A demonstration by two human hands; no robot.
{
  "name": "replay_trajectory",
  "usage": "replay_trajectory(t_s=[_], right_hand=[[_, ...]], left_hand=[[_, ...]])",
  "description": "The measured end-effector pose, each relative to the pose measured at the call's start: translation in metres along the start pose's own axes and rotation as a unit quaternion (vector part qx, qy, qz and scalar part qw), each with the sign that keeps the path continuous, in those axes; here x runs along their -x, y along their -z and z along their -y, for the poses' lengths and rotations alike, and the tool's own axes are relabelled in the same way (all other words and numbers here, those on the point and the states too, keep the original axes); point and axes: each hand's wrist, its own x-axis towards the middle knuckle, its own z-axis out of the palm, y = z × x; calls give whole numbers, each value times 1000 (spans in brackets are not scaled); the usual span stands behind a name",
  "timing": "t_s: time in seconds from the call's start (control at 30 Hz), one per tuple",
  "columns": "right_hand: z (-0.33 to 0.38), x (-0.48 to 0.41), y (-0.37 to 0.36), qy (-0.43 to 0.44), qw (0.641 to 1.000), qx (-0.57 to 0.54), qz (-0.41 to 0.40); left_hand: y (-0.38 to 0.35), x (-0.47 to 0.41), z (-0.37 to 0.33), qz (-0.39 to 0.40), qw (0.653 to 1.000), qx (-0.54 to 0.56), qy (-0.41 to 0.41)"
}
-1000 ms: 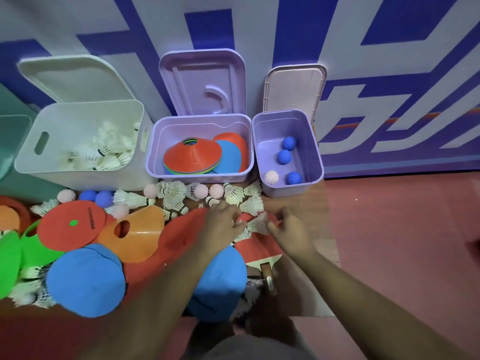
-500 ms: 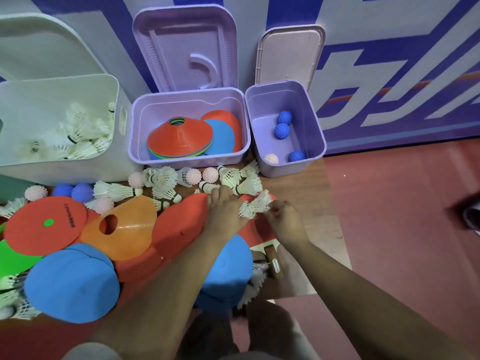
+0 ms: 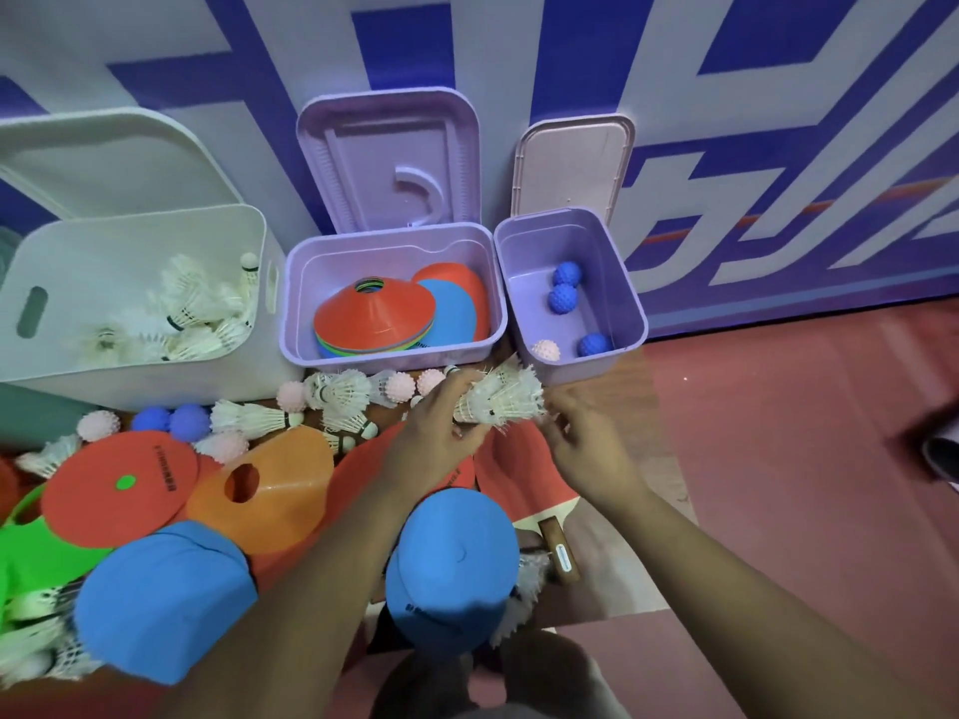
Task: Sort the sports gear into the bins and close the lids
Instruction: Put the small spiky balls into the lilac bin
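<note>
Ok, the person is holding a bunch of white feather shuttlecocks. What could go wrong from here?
1. The left hand grips the bunch of white feather shuttlecocks at one end; one may slip out on the way to the large white plastic bin, far left.
2. The small purple plastic bin holding spiky balls is nearest; a drop there would mis-sort.
3. The right hand is at the feather tips; squeezing could bend them.

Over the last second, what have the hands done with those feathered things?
The left hand gathered a bunch of shuttlecocks from the pile and lifted it toward the bins; it grips them now. The right hand rose alongside, at the feather ends. Bins, open lids and loose cones look unchanged.
</note>
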Motion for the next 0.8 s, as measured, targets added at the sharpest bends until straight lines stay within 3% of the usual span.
replay_trajectory(t_s=[0.17,0.33,0.43,0.5,0.57,0.67,0.8], right_hand=[[21,-14,-5,8,995,-51,80],[42,-14,-25,-109,949,-260,143],[46,-14,-24,-140,931,-303,146],[33,-22,-26,-169,944,-271,85],[9,-35,-33,-204,966,-157,18],[-23,-56,-49,-242,969,9,48],[-38,-71,-67,-234,965,59,103]], left_hand=[[25,0,6,74,997,-30,4],[32,8,19,86,994,8,60],[33,12,25,57,992,44,107],[33,12,29,24,985,81,152],[32,15,31,1,978,97,182],[30,23,31,-11,972,128,199],[27,32,33,-48,966,123,222]])
